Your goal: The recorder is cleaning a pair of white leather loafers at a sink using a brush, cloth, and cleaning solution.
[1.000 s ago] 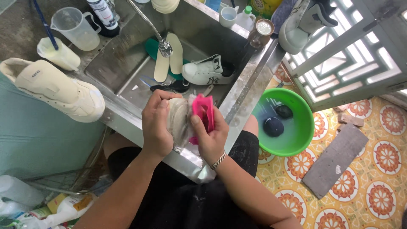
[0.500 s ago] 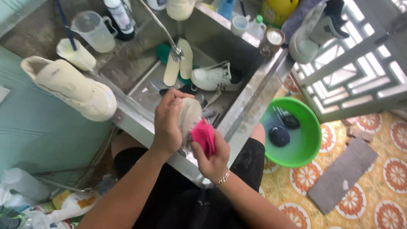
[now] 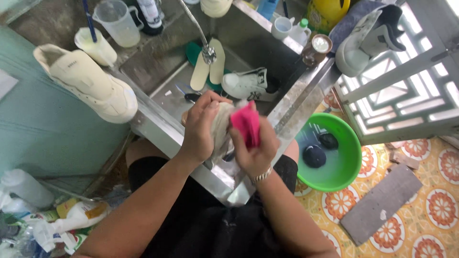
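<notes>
My left hand grips a whitish shoe over the front edge of the steel sink. My right hand holds a pink cloth pressed against the shoe's side. Both hands are close together, touching the shoe from opposite sides. Most of the shoe is hidden behind my fingers and the cloth.
In the sink lie a white sneaker, two pale insoles and a faucet head. A cream sneaker rests on the left counter beside a measuring jug. A green basin with dark items sits on the tiled floor at right.
The pink cloth has moved along the shoe, down and then back up, while my left hand keeps its grip. The camera view has shifted slightly.
</notes>
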